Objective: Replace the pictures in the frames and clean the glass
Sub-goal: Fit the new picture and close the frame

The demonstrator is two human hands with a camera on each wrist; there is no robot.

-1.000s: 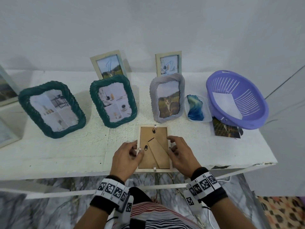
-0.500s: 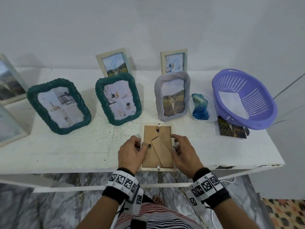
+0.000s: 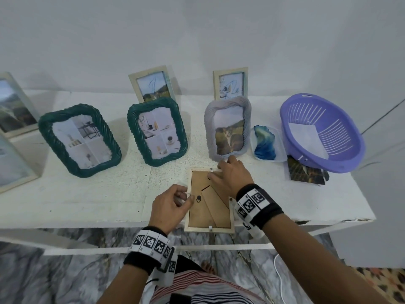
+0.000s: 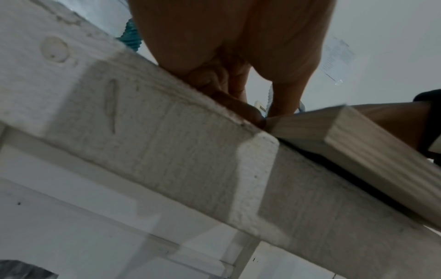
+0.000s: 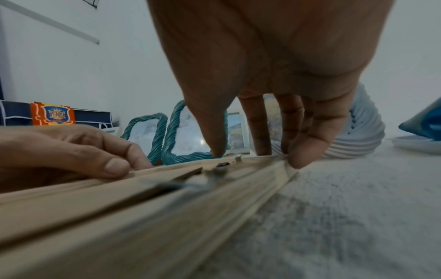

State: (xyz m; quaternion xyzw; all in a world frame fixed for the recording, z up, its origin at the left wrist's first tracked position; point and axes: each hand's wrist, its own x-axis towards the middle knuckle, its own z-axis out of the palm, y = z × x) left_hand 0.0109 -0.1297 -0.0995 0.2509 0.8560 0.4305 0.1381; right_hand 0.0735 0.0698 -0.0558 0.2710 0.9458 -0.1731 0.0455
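Observation:
A light wooden picture frame (image 3: 198,216) lies face down at the front edge of the white table (image 3: 87,194), brown backing and folded stand facing up. My left hand (image 3: 171,205) is at its left rail with curled fingers, pinching the rail near the side tab, thumb on the backing; its thumb shows in the right wrist view (image 5: 114,166). My right hand (image 3: 232,178) is at the far right corner with fairly straight fingers (image 5: 260,147), tips pressing down on the frame (image 5: 143,198) near the top tab. In the left wrist view, the frame's corner (image 4: 358,136) overhangs the table edge (image 4: 167,141).
Two green rope frames (image 3: 80,140) (image 3: 157,131) and a grey one (image 3: 228,130) stand behind, with small wooden frames (image 3: 152,85) (image 3: 230,84) at the wall. A blue cloth in a clear tray (image 3: 265,143), a purple basket (image 3: 322,132) and a loose photo (image 3: 306,174) lie right.
My right hand has moved from the middle of the frame's right rail up to its far right corner. My left hand has stayed at the left rail.

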